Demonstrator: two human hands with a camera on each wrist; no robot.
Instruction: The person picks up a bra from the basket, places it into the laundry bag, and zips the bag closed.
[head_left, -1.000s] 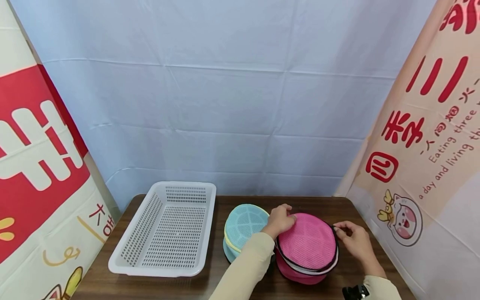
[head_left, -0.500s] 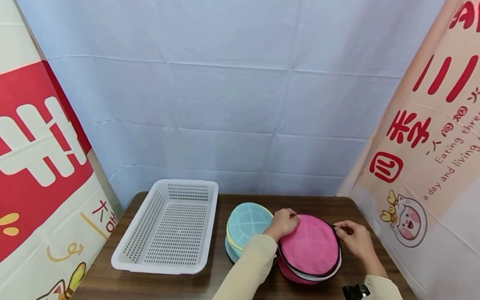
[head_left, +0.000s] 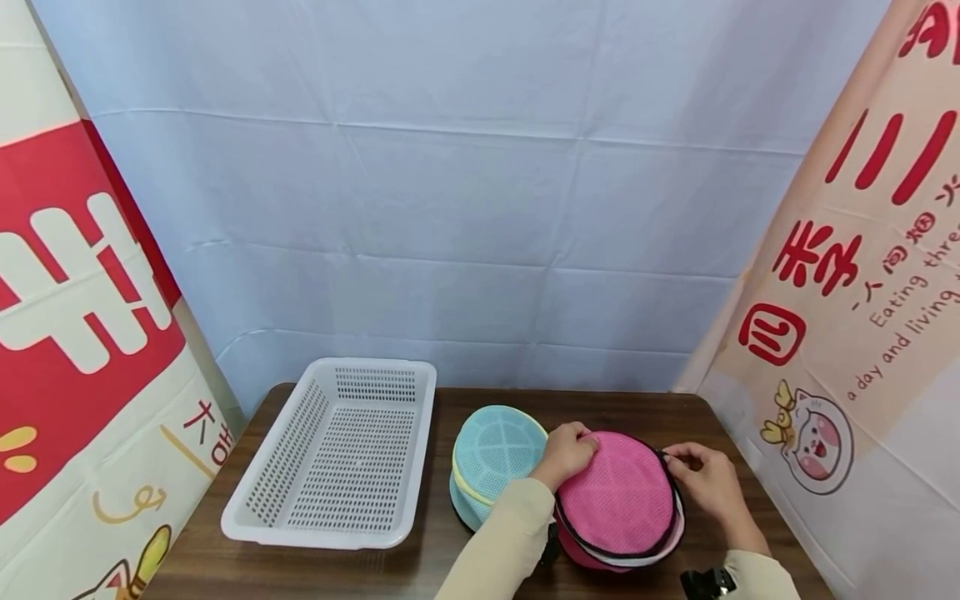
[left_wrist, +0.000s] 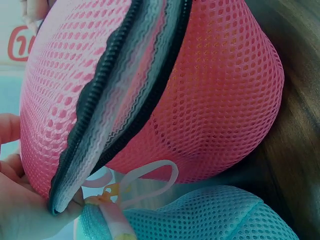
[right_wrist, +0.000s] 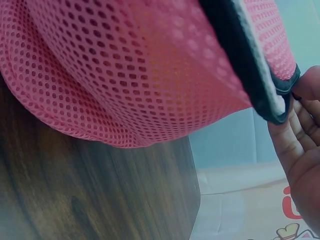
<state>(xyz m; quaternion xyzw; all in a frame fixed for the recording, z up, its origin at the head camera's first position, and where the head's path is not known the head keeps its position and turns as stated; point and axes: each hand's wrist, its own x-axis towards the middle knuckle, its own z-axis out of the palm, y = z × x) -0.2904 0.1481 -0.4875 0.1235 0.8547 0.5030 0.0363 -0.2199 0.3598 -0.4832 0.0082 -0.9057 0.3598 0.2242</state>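
Observation:
A round pink mesh laundry bag [head_left: 618, 496] with a black-edged zipper stands on the table, its zipper gaping along the front and right side. My left hand [head_left: 567, 452] grips the bag's rim at the back left; in the left wrist view the thumb and fingers [left_wrist: 30, 200] pinch the end of the zipper opening. At the right rim my right hand [head_left: 708, 482] pinches the zipper edge, the thumb and fingers [right_wrist: 300, 130] meeting at its corner in the right wrist view. Whether a zipper pull lies between them is hidden.
Left of the pink bag stands a light blue mesh bag [head_left: 498, 450] with yellow trim, partly behind my left arm. A white perforated plastic basket [head_left: 420, 467] sits on the brown wooden table [head_left: 480, 400] at the left. Cloth curtains [head_left: 465, 208] hang around the table.
The head view has shifted slightly. Both hands keep their hold on the pink bag's rim, and its lid has turned a little, showing more of the white zipper lining at front right.

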